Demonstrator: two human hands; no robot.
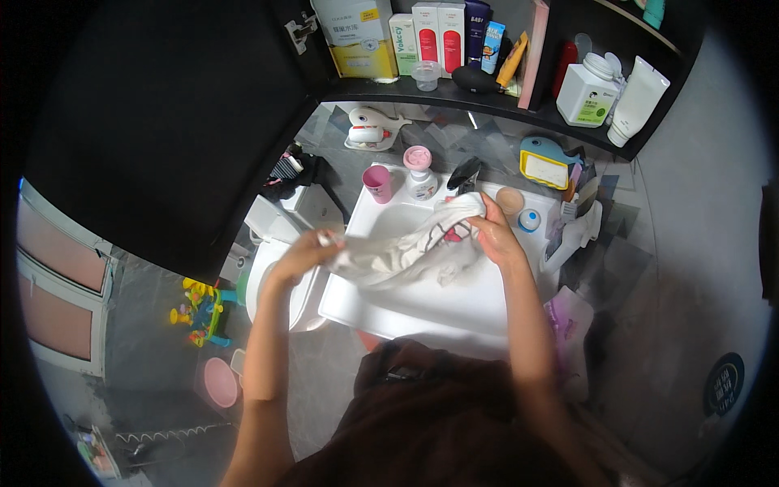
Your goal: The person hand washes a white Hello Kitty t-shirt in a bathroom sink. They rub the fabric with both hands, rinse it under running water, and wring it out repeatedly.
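Note:
A white cloth item (401, 259) with a dark-lined, pink-and-red print is stretched between my hands over the white washbasin (420, 313). It looks like a small garment, blurred along its lower edge. My left hand (307, 252) grips one end near the basin's left side. Higher up on the right, my right hand (496, 234) pinches the other end, just in front of the dark faucet (465, 175). Part of the basin's bowl is hidden behind the cloth.
On the basin's back rim stand a pink cup (378, 184), a pump bottle (420, 173) and a blue-and-white round container (529, 220). A black cabinet shelf (438, 97) with bottles and boxes overhangs the back. The toilet (292, 292) stands left, near a colourful toy (207, 310).

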